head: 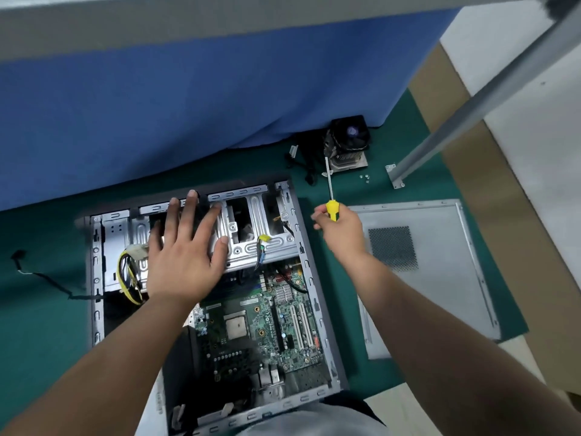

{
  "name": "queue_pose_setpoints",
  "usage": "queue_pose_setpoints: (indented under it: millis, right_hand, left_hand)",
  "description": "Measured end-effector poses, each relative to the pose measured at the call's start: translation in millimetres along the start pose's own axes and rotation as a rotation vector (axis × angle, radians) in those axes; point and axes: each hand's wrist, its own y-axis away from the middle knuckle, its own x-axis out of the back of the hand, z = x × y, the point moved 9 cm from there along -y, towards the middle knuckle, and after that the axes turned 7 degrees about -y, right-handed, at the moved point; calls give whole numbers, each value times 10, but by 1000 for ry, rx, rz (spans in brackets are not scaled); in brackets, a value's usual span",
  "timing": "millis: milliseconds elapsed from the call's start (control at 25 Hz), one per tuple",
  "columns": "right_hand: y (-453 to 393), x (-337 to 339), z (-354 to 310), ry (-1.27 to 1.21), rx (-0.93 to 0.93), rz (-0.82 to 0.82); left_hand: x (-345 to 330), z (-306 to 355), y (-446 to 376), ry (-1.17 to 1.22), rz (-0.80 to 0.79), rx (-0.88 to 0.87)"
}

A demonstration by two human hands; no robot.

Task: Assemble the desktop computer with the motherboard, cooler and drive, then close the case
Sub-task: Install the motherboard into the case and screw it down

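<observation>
Green mat (47,325) is carrying the open grey metal computer case (309,262), green motherboard (251,325) seated inside. Left hand (185,256) is lying flat, fingers spread, on the silver drive cage (251,240). Right hand (341,231) is gripping a yellow-handled screwdriver (331,202). Black-finned cooler (345,143), somewhat blurred, is sitting beyond, apart.

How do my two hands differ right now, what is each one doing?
The left hand lies flat, fingers spread, on the drive cage inside the case. The right hand is curled around the screwdriver, beside the case above the green mat. Both are bare.
</observation>
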Motion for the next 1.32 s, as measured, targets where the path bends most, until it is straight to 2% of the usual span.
queue_pose_setpoints:
  millis: [160,320,440,560,640,840,1200,1320]
  right_hand:
    - [649,103,-385,-86,71,-55]
    - [1294,-123,-498,-122,62,-187]
    - [1654,-376,-437,-111,44,-266]
    - [1867,-534,-341,-119,17,-305]
    - [1970,-622,-305,-98,13,-366]
    - [2121,-858,-301,-80,16,-513]
    - [2109,-1130,-362,-67,-7,-605]
    - [2000,-1191,-423,37,26,-587]
  left_hand:
    - [119,-5,31,174,-52,-4]
    - [417,242,437,628,26,-11]
    - [488,547,902,941,-36,-78]
    - [419,487,1159,1141,-101,28]
    - [377,360,1244,1208,-162,60]
    - [354,144,1338,1363,-322,3]
    - [210,-107,1287,1476,-429,72]
    - [153,-168,1206,1488,-419,127]
